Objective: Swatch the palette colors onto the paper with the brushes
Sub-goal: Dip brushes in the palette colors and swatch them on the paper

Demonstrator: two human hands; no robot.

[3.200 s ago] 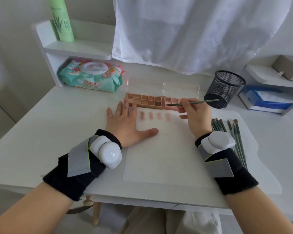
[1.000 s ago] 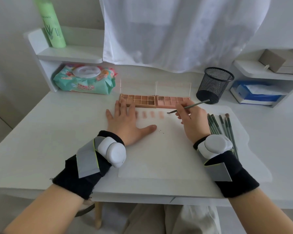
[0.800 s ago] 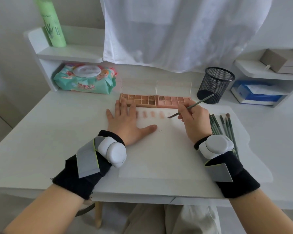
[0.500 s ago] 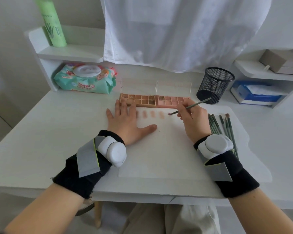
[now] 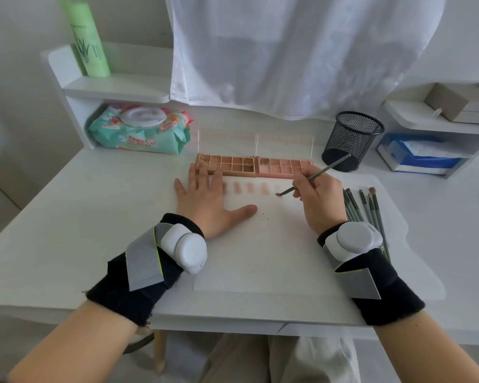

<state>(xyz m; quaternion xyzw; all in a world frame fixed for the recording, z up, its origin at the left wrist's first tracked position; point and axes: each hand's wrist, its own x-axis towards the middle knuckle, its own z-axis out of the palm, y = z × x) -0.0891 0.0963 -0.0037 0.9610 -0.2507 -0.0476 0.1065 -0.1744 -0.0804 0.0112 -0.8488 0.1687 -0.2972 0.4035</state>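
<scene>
Here, on the white surface (image 5: 94, 217): two open rectangular eyeshadow palettes (image 5: 253, 165), clear lids upright, the left holding brown pans, the right pink pans. Just in front, a white paper sheet (image 5: 260, 258) bearing a row of peach swatches (image 5: 244, 187). Left hand (image 5: 205, 203) lies flat on the paper, fingers straight and spread. Right hand (image 5: 320, 199) pinches a thin green-handled brush (image 5: 313, 176), tip touching the paper at the row's right end. Spare green brushes (image 5: 362, 205) lie right of the paper. Black mesh cup (image 5: 351, 140) stands behind; its contents cannot be seen.
</scene>
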